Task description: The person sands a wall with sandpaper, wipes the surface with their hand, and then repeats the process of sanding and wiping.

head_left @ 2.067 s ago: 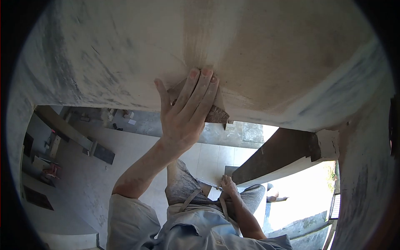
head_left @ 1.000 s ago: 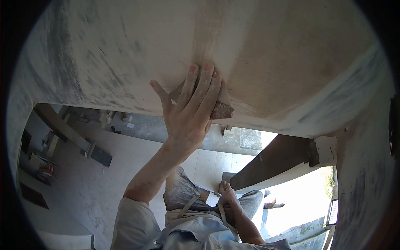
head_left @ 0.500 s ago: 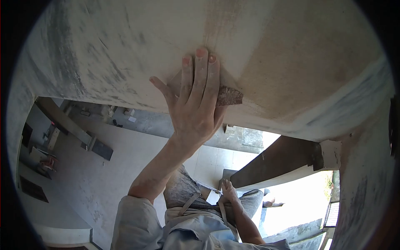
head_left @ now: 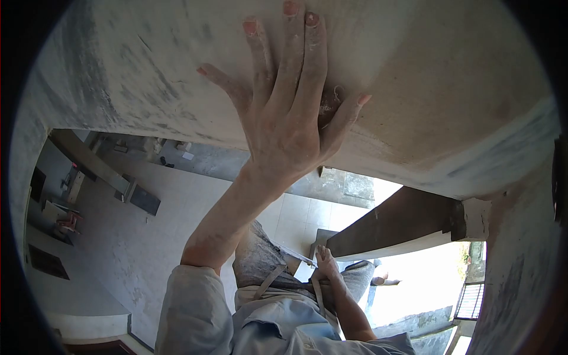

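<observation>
My left hand (head_left: 287,112) lies against the pale plastered surface overhead, fingers stretched and spread, thumb out to the right. Beneath its palm it presses a brown, gritty piece of sandpaper (head_left: 329,105); only a part shows between the index finger and thumb, the rest being covered. The plaster (head_left: 408,77) has white, tan and grey smeared patches around the hand. Far below, my right hand (head_left: 325,264) is near my thigh, its fingers partly curled beside a thin pale strip (head_left: 290,251). What it grips, if anything, is too small to make out.
The tiled floor (head_left: 177,207) lies well below. A dark-sided beam or post (head_left: 396,222) runs along the right, near a bright opening with a metal grille (head_left: 469,300). On the left are another post (head_left: 97,163) and a red item (head_left: 70,222).
My left hand has slid farther up and away along the plaster with the sandpaper. Its fingers have spread, and the thumb now shows at the right. My right hand stays about where it was.
</observation>
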`<action>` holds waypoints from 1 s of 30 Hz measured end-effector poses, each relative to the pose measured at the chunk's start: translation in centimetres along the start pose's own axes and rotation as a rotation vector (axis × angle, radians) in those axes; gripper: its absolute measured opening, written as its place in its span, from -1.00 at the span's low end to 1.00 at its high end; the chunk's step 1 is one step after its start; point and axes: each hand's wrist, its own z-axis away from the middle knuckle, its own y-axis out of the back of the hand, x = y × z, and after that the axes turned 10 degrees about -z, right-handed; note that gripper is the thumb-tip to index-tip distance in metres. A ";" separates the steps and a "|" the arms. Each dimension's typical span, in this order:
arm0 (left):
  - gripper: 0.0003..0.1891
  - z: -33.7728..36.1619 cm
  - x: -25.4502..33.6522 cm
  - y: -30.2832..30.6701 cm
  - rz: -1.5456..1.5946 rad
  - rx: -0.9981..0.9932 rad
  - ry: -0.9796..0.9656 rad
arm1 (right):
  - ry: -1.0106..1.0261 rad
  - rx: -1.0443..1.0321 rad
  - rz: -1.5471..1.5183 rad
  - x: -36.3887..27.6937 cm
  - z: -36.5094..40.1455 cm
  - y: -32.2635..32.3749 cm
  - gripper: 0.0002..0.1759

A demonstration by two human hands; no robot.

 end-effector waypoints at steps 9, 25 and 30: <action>0.03 -0.4 -0.9 -1.5 0.270 0.543 -0.004 | 0.068 0.028 -0.039 0.1 -1.3 -0.4 -0.47; -0.50 4.9 -0.8 1.6 0.262 0.245 0.029 | 0.099 0.054 -0.054 -1.0 -0.4 0.3 -0.52; -0.69 7.4 -1.2 3.6 0.325 0.032 0.031 | -0.083 0.001 0.072 -0.9 -0.9 0.3 -0.48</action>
